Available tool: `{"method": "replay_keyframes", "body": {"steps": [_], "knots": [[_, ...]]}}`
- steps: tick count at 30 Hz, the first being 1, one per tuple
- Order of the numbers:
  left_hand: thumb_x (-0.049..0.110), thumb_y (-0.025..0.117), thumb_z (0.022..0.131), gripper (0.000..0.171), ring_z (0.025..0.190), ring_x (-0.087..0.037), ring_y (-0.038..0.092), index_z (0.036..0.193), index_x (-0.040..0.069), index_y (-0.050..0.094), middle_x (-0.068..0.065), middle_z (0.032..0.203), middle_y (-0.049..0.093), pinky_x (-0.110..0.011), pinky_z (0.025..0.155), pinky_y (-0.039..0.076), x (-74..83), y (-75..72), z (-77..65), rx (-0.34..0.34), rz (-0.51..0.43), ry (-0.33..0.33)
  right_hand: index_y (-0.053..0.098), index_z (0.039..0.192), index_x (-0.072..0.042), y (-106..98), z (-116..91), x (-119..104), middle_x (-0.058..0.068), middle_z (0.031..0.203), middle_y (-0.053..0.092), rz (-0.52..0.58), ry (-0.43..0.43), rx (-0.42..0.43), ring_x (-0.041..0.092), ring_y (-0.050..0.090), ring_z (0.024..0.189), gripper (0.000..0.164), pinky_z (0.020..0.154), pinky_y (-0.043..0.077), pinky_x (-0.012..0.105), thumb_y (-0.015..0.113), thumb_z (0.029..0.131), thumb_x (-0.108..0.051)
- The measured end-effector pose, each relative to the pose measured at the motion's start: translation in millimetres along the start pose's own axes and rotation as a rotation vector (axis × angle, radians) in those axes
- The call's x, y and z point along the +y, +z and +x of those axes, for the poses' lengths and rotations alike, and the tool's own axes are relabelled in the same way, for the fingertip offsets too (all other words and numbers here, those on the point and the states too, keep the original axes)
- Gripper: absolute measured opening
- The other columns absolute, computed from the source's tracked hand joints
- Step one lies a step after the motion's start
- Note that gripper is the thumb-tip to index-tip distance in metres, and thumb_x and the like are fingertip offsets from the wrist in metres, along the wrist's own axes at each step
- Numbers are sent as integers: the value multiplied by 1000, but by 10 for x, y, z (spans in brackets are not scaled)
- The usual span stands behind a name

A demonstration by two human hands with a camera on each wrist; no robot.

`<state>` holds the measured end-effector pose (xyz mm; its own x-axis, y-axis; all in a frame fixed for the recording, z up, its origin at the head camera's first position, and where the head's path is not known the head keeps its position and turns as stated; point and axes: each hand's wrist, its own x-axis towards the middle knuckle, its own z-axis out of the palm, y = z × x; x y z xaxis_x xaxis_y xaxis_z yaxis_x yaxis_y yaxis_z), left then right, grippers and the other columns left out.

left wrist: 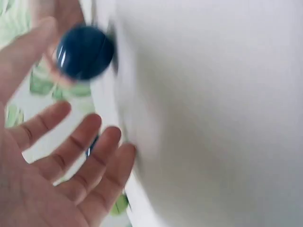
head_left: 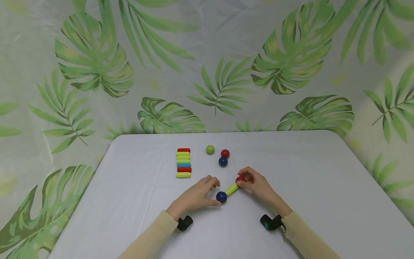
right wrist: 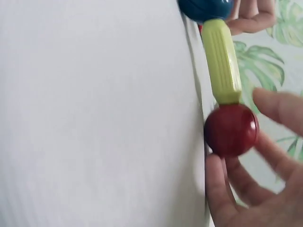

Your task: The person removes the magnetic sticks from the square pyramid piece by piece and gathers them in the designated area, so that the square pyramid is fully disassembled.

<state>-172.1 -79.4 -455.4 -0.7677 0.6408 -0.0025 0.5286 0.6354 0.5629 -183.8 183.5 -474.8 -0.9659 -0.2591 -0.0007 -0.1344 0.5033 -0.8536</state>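
A dark blue ball (head_left: 221, 197), a ridged yellow-green rod (head_left: 231, 189) and a red ball (head_left: 240, 179) stand joined in a line on the table, a ball at each end. My right hand (head_left: 257, 184) holds the red end, fingers curved around it; in the right wrist view fingertips meet the red ball (right wrist: 232, 130) from below. Beside the blue end is my left hand (head_left: 199, 194), thumb near that ball and the other fingers spread. The left wrist view shows the blue ball (left wrist: 86, 53) by the thumb, with the palm holding nothing.
Behind the left hand, several short rods (head_left: 183, 162) in red, yellow-green and blue lie in a column. A green ball (head_left: 210, 149), a second red ball (head_left: 225, 153) and another blue ball (head_left: 223, 162) sit further back. A white cloth covers the table (head_left: 129, 187); a leaf-patterned curtain (head_left: 226, 43) hangs behind.
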Motion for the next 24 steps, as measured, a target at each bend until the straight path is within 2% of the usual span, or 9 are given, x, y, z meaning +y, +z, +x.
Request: {"method": "replay_keyframes", "body": {"steps": [2,5,8,13,15,17,21,24], "knots": [[35,74,84,42,93,-11,48,116,15,53,3,105,51,-24,80,46,63,69,48,-25,62,38,59,114,-6,-33,-21,4,8,111,62,19,-36,-48,25,56,100,29,87,47,40,69,88,-12],[22,73,84,34,88,-10,48,113,16,55,5,101,51,-22,79,46,63,93,103,-12,125,68,58,115,-3,-81,-54,8,11,113,61,67,-56,-107,29,55,105,29,89,45,42,67,87,-2],[13,70,84,33,88,-10,49,113,18,56,5,101,51,-22,80,46,3,45,139,-22,120,64,58,113,1,-119,-91,-55,14,109,62,88,-62,-135,32,55,103,27,87,46,39,66,87,0],[13,68,85,29,88,-13,50,112,19,58,3,101,50,-24,78,47,-108,-70,234,-46,91,35,57,111,5,-164,-158,-282,18,105,62,88,-65,-172,32,55,97,25,83,47,32,66,88,-2],[13,67,86,28,90,-15,51,111,18,58,2,101,51,-26,81,48,-153,-105,299,-7,56,2,57,111,6,-173,-166,-313,17,104,62,89,-56,-176,31,55,96,25,82,47,30,65,89,-2],[11,67,87,28,92,-17,52,113,15,57,-1,105,54,-29,83,48,-198,-128,384,69,-13,-49,57,110,6,-182,-161,-301,17,103,61,97,-52,-175,30,55,95,25,81,47,28,66,88,-2],[6,68,89,31,94,-21,55,117,7,56,-8,116,58,-33,84,49,-272,-155,578,261,-183,-159,58,111,4,-167,-105,-130,14,102,62,119,-32,-168,28,55,93,26,78,47,26,67,88,-5],[6,68,89,31,90,-22,54,118,5,57,-11,116,58,-33,81,49,-319,-151,691,343,-228,-221,58,113,1,-134,-67,-4,11,103,62,114,-12,-165,25,55,94,27,78,47,25,68,89,-8]]}}
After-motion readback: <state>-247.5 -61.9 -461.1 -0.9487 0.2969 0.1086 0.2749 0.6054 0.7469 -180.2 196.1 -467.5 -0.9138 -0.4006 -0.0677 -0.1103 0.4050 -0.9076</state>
